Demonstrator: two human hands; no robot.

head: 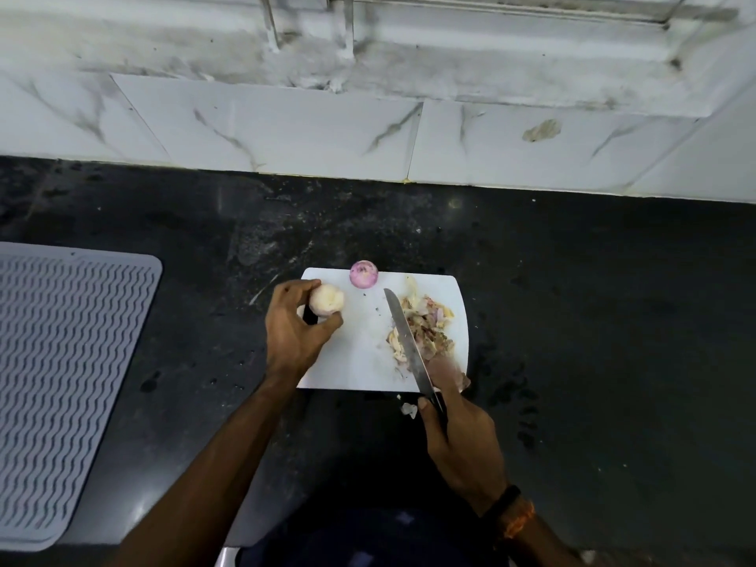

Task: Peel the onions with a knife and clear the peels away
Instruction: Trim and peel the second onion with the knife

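Observation:
A white cutting board (360,354) lies on the dark counter. My left hand (292,325) holds a pale peeled onion (326,299) over the board's left edge. A second peeled onion (363,274), pinkish purple, sits at the board's far edge. My right hand (458,435) grips the handle of a long knife (405,341); its blade lies across the board against the left side of a heap of onion peels (425,325) on the board's right half.
A loose peel scrap (409,410) lies on the black counter (593,321) just in front of the board. A grey ribbed drying mat (61,382) covers the counter at the left. A white marble-tiled wall (286,133) runs behind.

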